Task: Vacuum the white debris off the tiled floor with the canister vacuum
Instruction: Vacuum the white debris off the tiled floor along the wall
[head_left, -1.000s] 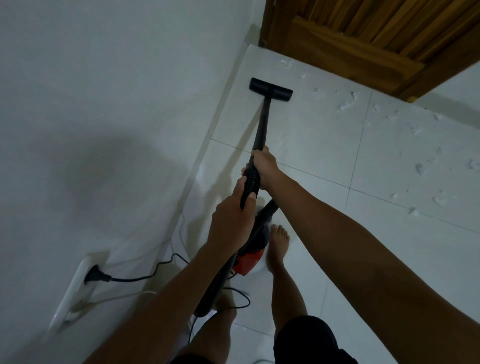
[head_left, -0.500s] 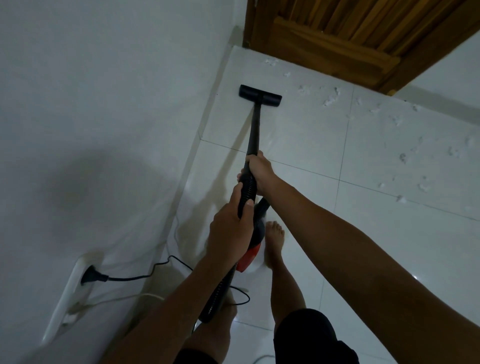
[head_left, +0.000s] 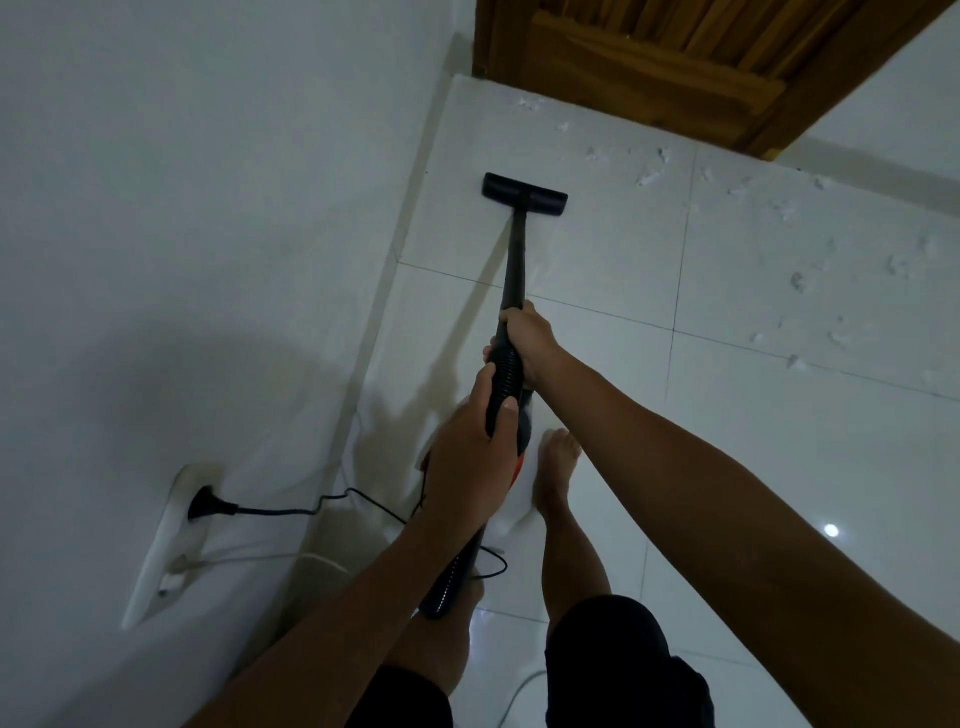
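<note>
While both hands steer, right hand (head_left: 527, 332) grips wand (head_left: 517, 260), left hand (head_left: 470, 457) grips hose (head_left: 503, 379); nozzle (head_left: 524, 193) flat on floor (head_left: 727, 467) w/ debris (head_left: 649, 179) nearby.

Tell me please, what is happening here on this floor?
A person is vacuuming a white tiled floor. The right hand grips the black wand, and the left hand holds the ribbed hose behind it. The floor nozzle sits flat on a tile near the wall. White debris lies scattered to its right, toward the wooden door, not yet picked up.
</note>
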